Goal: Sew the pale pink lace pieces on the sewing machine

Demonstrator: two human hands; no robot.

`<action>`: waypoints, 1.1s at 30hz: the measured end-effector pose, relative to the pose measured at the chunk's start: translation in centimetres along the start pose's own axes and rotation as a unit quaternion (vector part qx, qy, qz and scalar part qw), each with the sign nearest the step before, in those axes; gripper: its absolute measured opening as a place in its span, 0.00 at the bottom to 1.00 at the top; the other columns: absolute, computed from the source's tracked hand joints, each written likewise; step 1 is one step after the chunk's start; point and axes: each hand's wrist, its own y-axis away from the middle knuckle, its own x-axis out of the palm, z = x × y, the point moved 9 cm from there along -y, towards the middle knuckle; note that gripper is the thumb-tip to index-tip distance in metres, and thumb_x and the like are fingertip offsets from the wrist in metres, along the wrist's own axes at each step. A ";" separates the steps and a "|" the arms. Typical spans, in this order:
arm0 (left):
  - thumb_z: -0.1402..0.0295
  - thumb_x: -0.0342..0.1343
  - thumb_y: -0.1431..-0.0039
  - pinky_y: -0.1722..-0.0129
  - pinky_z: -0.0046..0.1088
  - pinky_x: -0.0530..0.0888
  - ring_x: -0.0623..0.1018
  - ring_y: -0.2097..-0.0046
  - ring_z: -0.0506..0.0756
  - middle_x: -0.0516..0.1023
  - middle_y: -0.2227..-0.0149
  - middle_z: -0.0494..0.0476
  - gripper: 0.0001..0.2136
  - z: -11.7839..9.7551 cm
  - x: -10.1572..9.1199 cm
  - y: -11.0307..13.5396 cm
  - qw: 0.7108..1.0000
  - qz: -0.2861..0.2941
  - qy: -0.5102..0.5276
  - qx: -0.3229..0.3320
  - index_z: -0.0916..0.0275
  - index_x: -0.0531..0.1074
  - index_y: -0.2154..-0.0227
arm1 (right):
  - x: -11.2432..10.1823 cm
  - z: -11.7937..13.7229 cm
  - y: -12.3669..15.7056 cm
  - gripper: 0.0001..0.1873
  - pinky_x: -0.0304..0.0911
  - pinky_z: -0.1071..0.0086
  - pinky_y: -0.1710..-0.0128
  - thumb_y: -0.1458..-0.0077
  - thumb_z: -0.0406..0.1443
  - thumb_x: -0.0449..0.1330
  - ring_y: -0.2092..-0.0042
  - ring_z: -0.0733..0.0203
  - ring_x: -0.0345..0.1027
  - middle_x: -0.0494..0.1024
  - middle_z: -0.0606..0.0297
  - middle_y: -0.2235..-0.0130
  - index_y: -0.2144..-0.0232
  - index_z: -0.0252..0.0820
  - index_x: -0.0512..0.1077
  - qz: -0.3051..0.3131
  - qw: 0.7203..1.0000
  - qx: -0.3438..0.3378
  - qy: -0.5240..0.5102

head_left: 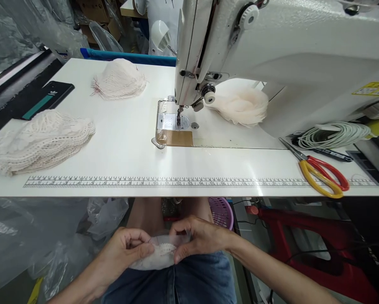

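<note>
Over my lap, below the table's front edge, I hold a small piece of sheer white fabric point(157, 261) with a lacy patch at its middle. My left hand point(130, 249) pinches its left side between thumb and curled fingers. At the right side, my right hand point(195, 238) grips the same fabric, thumb in front and fingers bent behind. Part of the fabric is covered by the fingers. Beyond the hands, a white sewing machine point(271, 50) stands on the table point(122, 156), its presser foot point(178, 116) over the metal plate.
White lace pieces point(43, 141) lie at the left, with a pale pink stack point(121, 80) farther back. Sheer peach fabric point(241, 105) rests under the machine arm. Scissors point(322, 175) and coiled cord point(333, 135) are at the right. A purple basket point(221, 213) is beneath the table.
</note>
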 end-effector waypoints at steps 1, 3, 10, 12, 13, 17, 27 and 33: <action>0.51 0.64 0.57 0.74 0.21 0.60 0.65 0.74 0.47 0.72 0.77 0.50 0.20 0.0 0.0 0.0 1.000 0.001 0.005 -0.001 0.66 0.74 0.74 | 0.0 0.0 0.0 0.21 0.59 0.77 0.72 0.55 0.48 0.66 0.69 0.66 0.65 0.73 0.67 0.71 0.67 0.36 0.74 -0.006 1.000 -0.001 0.001; 0.52 0.64 0.57 0.75 0.20 0.59 0.64 0.74 0.47 0.71 0.77 0.50 0.20 0.1 0.0 -0.2 1.000 0.000 0.011 0.002 0.66 0.74 0.74 | -0.2 0.1 0.0 0.19 0.60 0.76 0.71 0.52 0.47 0.64 0.69 0.66 0.66 0.74 0.66 0.71 0.68 0.35 0.74 -0.020 1.000 -0.008 0.001; 0.49 0.63 0.57 0.77 0.21 0.54 0.58 0.75 0.46 0.64 0.79 0.47 0.21 0.0 -0.4 -0.2 0.999 -0.024 -0.020 0.016 0.66 0.71 0.77 | -0.4 0.6 0.2 0.20 0.60 0.76 0.71 0.45 0.47 0.58 0.70 0.66 0.65 0.74 0.62 0.71 0.67 0.32 0.76 -0.034 0.999 -0.024 0.000; 0.48 0.62 0.57 0.77 0.21 0.53 0.57 0.76 0.47 0.62 0.80 0.46 0.22 -0.1 -0.5 -0.2 0.999 -0.032 -0.036 0.015 0.65 0.70 0.77 | -0.4 0.7 0.3 0.22 0.60 0.75 0.71 0.45 0.48 0.57 0.70 0.65 0.65 0.74 0.62 0.71 0.66 0.32 0.76 -0.035 0.999 -0.024 0.003; 0.47 0.62 0.58 0.77 0.21 0.53 0.57 0.76 0.47 0.61 0.80 0.46 0.22 -0.2 -0.5 -0.2 0.998 -0.036 -0.043 0.014 0.64 0.70 0.78 | -0.4 0.8 0.3 0.22 0.61 0.75 0.70 0.44 0.48 0.56 0.69 0.64 0.66 0.74 0.62 0.70 0.66 0.33 0.76 -0.037 0.999 -0.025 0.005; 0.46 0.61 0.58 0.78 0.22 0.51 0.54 0.76 0.46 0.59 0.81 0.45 0.22 -0.2 -0.7 -0.2 0.998 -0.041 -0.047 0.024 0.64 0.68 0.78 | -0.6 1.0 0.5 0.24 0.61 0.74 0.68 0.43 0.50 0.54 0.67 0.63 0.66 0.74 0.61 0.69 0.66 0.32 0.75 -0.050 0.998 -0.032 0.016; 0.44 0.60 0.58 0.78 0.22 0.48 0.52 0.77 0.46 0.55 0.82 0.43 0.25 -0.7 -1.0 0.0 0.995 -0.083 -0.020 0.047 0.63 0.61 0.81 | -1.7 4.9 1.2 0.17 0.62 0.70 0.60 0.39 0.42 0.53 0.60 0.61 0.68 0.74 0.56 0.60 0.66 0.34 0.75 -0.147 0.980 -0.129 0.032; 0.45 0.61 0.57 0.77 0.21 0.50 0.52 0.76 0.46 0.55 0.80 0.43 0.24 -1.7 -1.5 0.3 0.994 -0.073 0.005 0.081 0.64 0.66 0.78 | -3.2 4.7 3.2 0.19 0.54 0.75 0.73 0.38 0.44 0.51 0.73 0.68 0.57 0.65 0.67 0.75 0.73 0.36 0.68 -0.186 0.973 -0.134 0.000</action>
